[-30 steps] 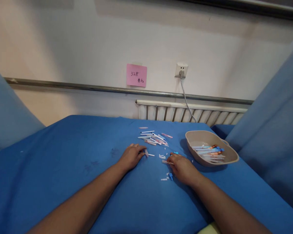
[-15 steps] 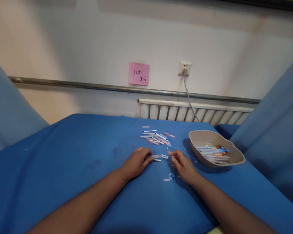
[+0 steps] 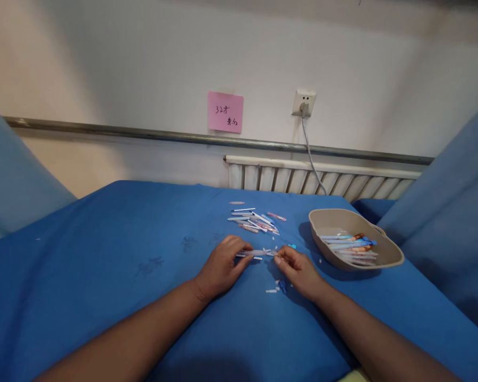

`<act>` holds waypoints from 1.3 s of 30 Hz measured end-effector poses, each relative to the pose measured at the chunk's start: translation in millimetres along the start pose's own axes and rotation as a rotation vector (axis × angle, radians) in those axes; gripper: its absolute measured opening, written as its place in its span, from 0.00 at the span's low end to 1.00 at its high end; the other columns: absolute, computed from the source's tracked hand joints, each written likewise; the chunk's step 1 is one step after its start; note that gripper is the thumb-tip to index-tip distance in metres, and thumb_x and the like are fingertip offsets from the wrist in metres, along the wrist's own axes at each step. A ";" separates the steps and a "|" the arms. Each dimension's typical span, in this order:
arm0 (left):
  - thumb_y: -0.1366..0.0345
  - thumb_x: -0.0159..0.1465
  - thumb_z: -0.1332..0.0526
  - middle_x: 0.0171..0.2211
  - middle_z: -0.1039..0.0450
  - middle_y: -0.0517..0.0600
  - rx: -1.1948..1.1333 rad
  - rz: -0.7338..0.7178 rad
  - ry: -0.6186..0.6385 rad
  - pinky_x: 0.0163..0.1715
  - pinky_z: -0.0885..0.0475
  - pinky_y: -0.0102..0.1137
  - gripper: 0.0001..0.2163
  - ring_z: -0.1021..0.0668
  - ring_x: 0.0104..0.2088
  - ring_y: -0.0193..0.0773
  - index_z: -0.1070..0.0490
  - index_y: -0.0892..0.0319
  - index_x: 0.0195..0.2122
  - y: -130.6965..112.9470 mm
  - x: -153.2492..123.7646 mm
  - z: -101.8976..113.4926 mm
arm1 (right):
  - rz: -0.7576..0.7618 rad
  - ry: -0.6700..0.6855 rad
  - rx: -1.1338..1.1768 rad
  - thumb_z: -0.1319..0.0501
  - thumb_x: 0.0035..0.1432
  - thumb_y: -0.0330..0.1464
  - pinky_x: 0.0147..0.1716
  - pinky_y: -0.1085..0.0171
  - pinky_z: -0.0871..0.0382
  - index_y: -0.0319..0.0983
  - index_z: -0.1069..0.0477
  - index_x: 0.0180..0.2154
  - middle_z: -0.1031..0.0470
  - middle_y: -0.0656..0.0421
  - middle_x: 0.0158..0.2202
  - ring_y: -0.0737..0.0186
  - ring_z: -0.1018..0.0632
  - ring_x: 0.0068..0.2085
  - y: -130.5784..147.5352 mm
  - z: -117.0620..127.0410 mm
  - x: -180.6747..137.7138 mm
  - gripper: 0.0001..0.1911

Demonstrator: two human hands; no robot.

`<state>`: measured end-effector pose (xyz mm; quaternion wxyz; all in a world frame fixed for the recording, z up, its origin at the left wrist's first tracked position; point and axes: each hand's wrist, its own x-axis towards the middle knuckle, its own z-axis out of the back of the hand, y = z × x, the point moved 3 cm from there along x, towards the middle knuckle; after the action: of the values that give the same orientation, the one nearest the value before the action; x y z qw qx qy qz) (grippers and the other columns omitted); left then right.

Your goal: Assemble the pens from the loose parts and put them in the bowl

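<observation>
Between thumb and fingers, my left hand (image 3: 226,263) grips a pale pen barrel (image 3: 258,252) lying sideways low over the blue cloth. A thin white stick (image 3: 256,258) lies just below the barrel. At the barrel's right end, my right hand (image 3: 300,270) is closed in a pinch on a small pale piece, mostly hidden by the fingertips. Beyond both hands lies a loose pile of pen parts (image 3: 258,225), with pale, white and reddish pieces. Near my right hand are a small teal piece (image 3: 292,246) and several tiny white and blue parts (image 3: 282,286).
A beige basket (image 3: 317,236) on the right holds several pens (image 3: 352,249). Blue cloth (image 3: 103,276) covers the table. Behind stand a white radiator (image 3: 271,178) and a wall with a metal rail (image 3: 163,136), a pink note (image 3: 225,112) and a plugged socket (image 3: 304,103).
My right hand has come slightly left, bringing its fingertips to the barrel's end; a reddish piece seen at them before no longer shows. A teal piece is now visible beyond it. The view has tilted slightly.
</observation>
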<state>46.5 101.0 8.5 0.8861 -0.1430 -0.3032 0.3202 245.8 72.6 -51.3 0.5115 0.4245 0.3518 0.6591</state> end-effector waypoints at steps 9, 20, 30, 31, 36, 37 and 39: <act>0.64 0.65 0.45 0.36 0.27 0.50 0.001 0.073 -0.002 0.42 0.34 0.34 0.07 0.28 0.40 0.41 0.29 0.58 0.39 13.8 0.0 -3.2 | 0.039 -0.009 -0.196 0.44 0.56 0.33 0.25 0.69 0.41 0.39 0.34 0.30 0.34 0.65 0.23 0.68 0.33 0.25 2.8 5.5 -0.1 0.04; 0.66 0.64 0.46 0.33 0.27 0.52 0.373 0.121 0.315 0.35 0.35 0.34 0.06 0.27 0.35 0.44 0.31 0.58 0.35 22.1 1.7 -5.3 | 0.092 0.001 -0.311 0.44 0.57 0.31 0.32 0.66 0.35 0.40 0.32 0.33 0.28 0.60 0.29 0.64 0.27 0.31 11.6 5.6 -0.9 0.04; 0.67 0.66 0.49 0.35 0.29 0.51 0.184 0.171 0.225 0.38 0.34 0.33 0.06 0.28 0.37 0.42 0.34 0.58 0.38 11.7 -2.0 -10.5 | 0.026 -0.128 0.016 0.40 0.54 0.35 0.30 0.65 0.31 0.39 0.30 0.39 0.26 0.59 0.30 0.63 0.25 0.30 3.1 3.9 1.8 0.10; 0.67 0.66 0.49 0.35 0.29 0.51 0.125 0.179 0.193 0.38 0.34 0.34 0.06 0.28 0.37 0.42 0.34 0.58 0.38 8.9 -2.2 -10.3 | 0.022 -0.119 0.062 0.39 0.53 0.36 0.29 0.66 0.31 0.39 0.30 0.39 0.26 0.59 0.30 0.64 0.25 0.29 4.4 2.4 1.6 0.11; 0.66 0.66 0.48 0.36 0.29 0.50 -0.049 0.155 0.159 0.39 0.33 0.34 0.04 0.27 0.39 0.42 0.35 0.57 0.38 -8.7 -4.2 -15.5 | 0.021 -0.078 0.211 0.38 0.53 0.38 0.22 0.69 0.36 0.39 0.28 0.34 0.31 0.64 0.22 0.68 0.30 0.22 16.2 -6.1 -2.3 0.09; 0.66 0.66 0.48 0.36 0.29 0.50 -0.067 0.151 0.169 0.39 0.33 0.34 0.04 0.27 0.39 0.42 0.35 0.57 0.38 -11.5 -4.6 -17.2 | 0.020 -0.075 0.216 0.38 0.53 0.38 0.21 0.69 0.36 0.39 0.28 0.33 0.31 0.64 0.21 0.69 0.30 0.22 18.2 -7.0 -3.2 0.09; 0.66 0.66 0.47 0.36 0.29 0.50 -0.100 0.162 0.177 0.38 0.33 0.33 0.04 0.27 0.38 0.41 0.35 0.58 0.38 -14.2 -5.1 -19.7 | 0.017 -0.083 0.216 0.39 0.54 0.39 0.22 0.69 0.36 0.39 0.28 0.32 0.31 0.64 0.20 0.69 0.30 0.21 20.6 -7.2 -4.3 0.10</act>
<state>62.6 85.7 -2.7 0.8723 -0.2388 -0.2268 0.3615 232.0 63.5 -36.5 0.4711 0.5072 0.3958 0.6035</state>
